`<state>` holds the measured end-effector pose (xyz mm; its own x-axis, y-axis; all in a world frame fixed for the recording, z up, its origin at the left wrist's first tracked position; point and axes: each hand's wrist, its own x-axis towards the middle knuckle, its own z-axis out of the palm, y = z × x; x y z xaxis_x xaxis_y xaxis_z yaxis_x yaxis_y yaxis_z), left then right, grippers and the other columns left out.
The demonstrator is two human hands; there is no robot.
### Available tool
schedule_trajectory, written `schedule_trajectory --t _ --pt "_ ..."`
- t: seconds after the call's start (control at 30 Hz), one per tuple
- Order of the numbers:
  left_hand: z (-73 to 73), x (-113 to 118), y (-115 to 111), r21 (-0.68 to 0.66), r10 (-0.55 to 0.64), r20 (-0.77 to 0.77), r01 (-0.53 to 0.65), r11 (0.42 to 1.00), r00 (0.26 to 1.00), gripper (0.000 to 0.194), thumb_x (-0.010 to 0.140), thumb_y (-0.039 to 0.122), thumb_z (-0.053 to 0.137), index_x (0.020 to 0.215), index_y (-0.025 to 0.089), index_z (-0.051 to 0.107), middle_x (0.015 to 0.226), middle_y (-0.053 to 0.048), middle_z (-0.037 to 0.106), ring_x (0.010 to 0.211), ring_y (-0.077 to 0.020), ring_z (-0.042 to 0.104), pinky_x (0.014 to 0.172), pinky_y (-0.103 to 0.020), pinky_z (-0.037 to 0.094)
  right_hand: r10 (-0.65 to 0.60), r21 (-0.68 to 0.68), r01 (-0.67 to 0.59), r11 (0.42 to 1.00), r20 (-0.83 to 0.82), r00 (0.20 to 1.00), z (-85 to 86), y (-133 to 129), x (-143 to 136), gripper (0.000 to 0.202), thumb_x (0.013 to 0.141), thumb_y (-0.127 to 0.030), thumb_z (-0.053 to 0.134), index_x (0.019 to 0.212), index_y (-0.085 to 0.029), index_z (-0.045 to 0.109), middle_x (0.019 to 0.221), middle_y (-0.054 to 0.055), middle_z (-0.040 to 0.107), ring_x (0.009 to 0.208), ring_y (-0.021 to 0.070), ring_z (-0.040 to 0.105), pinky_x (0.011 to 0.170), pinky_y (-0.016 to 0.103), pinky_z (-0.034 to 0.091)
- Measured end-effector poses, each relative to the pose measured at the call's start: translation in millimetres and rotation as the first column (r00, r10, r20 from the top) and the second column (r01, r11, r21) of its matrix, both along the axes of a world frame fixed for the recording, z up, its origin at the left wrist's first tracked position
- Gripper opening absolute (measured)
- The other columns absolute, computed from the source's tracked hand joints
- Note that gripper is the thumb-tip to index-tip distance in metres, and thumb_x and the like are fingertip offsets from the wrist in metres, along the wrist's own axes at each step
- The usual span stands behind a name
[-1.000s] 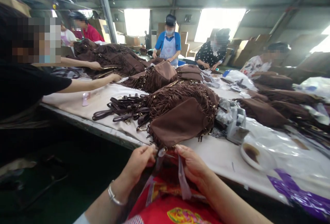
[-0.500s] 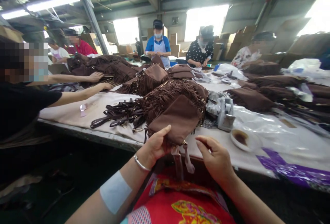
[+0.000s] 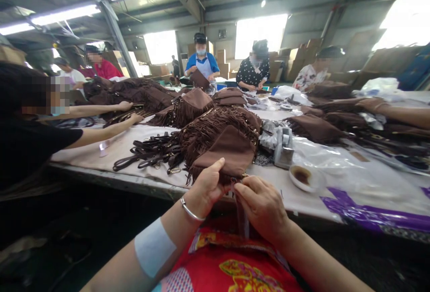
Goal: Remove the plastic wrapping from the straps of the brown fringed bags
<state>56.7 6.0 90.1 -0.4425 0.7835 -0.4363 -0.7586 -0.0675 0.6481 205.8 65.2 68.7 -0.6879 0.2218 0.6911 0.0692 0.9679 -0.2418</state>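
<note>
A brown fringed bag (image 3: pixel 231 149) lies at the front of a pile near the table's edge. My left hand (image 3: pixel 208 184) grips its lower edge, thumb on top and fingers underneath. At the bag's near corner, my right hand (image 3: pixel 264 202) pinches beside the small metal fitting, where a clear plastic strip (image 3: pixel 242 220) hangs down. Whether the fingertips hold the strip or the fitting is too small to tell. Dark wrist straps (image 3: pixel 148 151) with metal rings lie left of the pile.
Right of the pile stand a tape dispenser (image 3: pixel 284 148) and a white dish (image 3: pixel 304 178) of brown liquid. Purple plastic (image 3: pixel 366 213) lies at the right edge. A person's arms (image 3: pixel 101 119) reach in from the left, another's arm (image 3: pixel 403 112) from the right.
My right hand has moved left to the bag's corner and closed there. A person's arm has come in at the right. The person in blue has lifted a brown piece.
</note>
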Motion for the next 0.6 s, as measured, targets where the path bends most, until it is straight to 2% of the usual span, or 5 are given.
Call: schedule_trajectory --t 0.17,0.3,0.37,0.5,0.6 --pt "-0.1 0.4 -0.9 -0.019 0.013 -0.006 -0.013 1.000 1.000 0.019 0.087 0.028 0.059 0.096 0.012 0.063 0.083 -0.007 0.070 0.067 -0.0176 0.064 0.053 -0.028 0.054 -0.035 0.126 0.034 0.991 0.011 0.999 -2.5 3.8 3.9 0.018 0.094 -0.019 0.051 0.098 -0.017 0.068 0.084 0.007 0.064 0.082 0.0195 0.056 0.077 0.033 0.043" --pt "-0.8 0.8 1.0 -0.018 0.016 0.046 -0.016 1.000 0.999 0.019 0.087 0.029 0.060 0.091 0.010 0.062 0.078 -0.008 0.068 0.064 -0.0166 0.063 0.053 -0.026 0.055 -0.043 0.260 0.035 0.965 0.025 0.999 -3.4 7.6 1.9 0.019 0.094 -0.017 0.049 0.097 -0.015 0.067 0.082 0.008 0.064 0.079 0.0202 0.055 0.073 0.034 0.042" --pt "-0.9 0.2 0.5 0.009 0.001 0.047 -0.002 1.000 0.999 0.019 0.086 0.030 0.061 0.090 0.011 0.063 0.077 -0.007 0.067 0.063 -0.0157 0.062 0.052 -0.025 0.054 -0.033 0.286 0.022 0.958 0.034 0.999 -1.8 9.1 0.1 0.017 0.093 -0.016 0.050 0.094 -0.015 0.067 0.080 0.008 0.063 0.077 0.0201 0.055 0.073 0.034 0.042" --pt "-1.0 0.2 -10.3 0.128 -0.098 -0.045 0.103 0.986 0.994 0.026 0.082 0.036 0.068 0.090 0.012 0.064 0.081 -0.007 0.068 0.068 -0.0156 0.062 0.060 -0.027 0.054 0.015 0.186 -0.011 0.982 -0.019 1.000 3.2 11.6 -3.7 0.011 0.090 -0.016 0.054 0.087 -0.018 0.064 0.081 0.007 0.062 0.079 0.0201 0.057 0.075 0.034 0.044" --pt "-3.7 5.6 -23.2 0.201 -0.187 -0.241 0.238 0.950 0.952 0.033 0.071 0.035 0.079 0.091 0.012 0.067 0.086 -0.007 0.068 0.076 -0.0167 0.062 0.071 -0.029 0.052 0.032 0.026 -0.029 0.999 -0.115 0.993 4.0 13.8 -6.5 0.008 0.089 -0.016 0.055 0.086 -0.019 0.061 0.081 0.006 0.062 0.078 0.0186 0.058 0.075 0.033 0.046"
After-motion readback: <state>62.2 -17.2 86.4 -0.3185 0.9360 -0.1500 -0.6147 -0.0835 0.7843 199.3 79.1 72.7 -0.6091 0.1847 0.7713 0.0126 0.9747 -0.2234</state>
